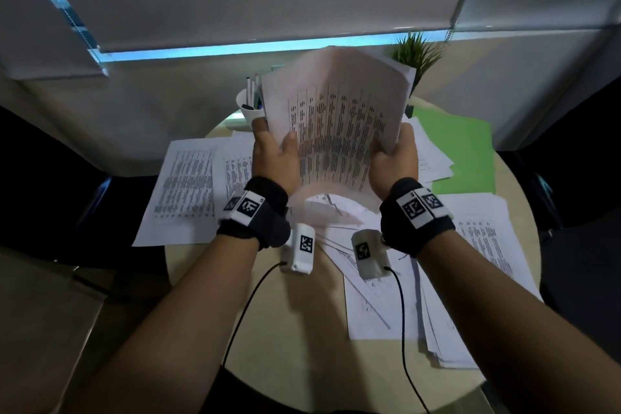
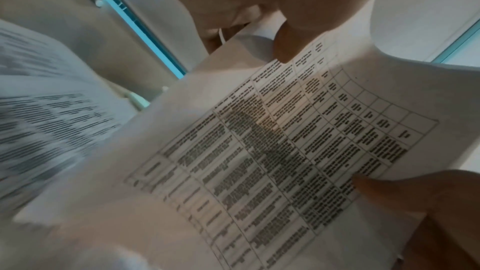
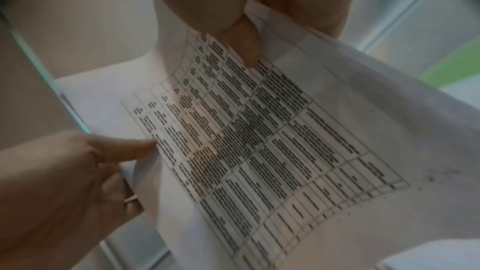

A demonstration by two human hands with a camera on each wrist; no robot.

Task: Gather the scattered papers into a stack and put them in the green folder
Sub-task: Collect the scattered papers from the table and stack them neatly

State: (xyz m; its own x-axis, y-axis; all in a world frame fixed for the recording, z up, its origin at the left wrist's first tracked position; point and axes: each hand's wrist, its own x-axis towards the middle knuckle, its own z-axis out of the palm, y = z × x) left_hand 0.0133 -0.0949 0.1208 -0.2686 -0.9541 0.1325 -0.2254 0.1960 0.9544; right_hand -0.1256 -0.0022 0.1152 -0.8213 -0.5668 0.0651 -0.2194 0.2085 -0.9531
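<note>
Both hands hold a stack of printed papers (image 1: pixel 336 124) upright above the round table (image 1: pixel 302 329). My left hand (image 1: pixel 274 138) grips its left edge, thumb on the front sheet, and my right hand (image 1: pixel 393 148) grips its right edge. In the left wrist view the table-printed sheet (image 2: pixel 259 151) fills the frame, and the right wrist view shows the same sheet (image 3: pixel 259 141) bowed between both thumbs. More loose papers lie on the table at the left (image 1: pixel 181 191), under my wrists (image 1: pixel 369 296) and at the right (image 1: pixel 480 262). The green folder (image 1: pixel 463 151) lies flat at the far right, partly under sheets.
A white cup of pens (image 1: pixel 248 107) stands at the table's far edge, just left of the held stack. A small potted plant (image 1: pixel 416 54) stands behind the stack at the right. Dark chairs flank the table. Cables hang from both wrist cameras.
</note>
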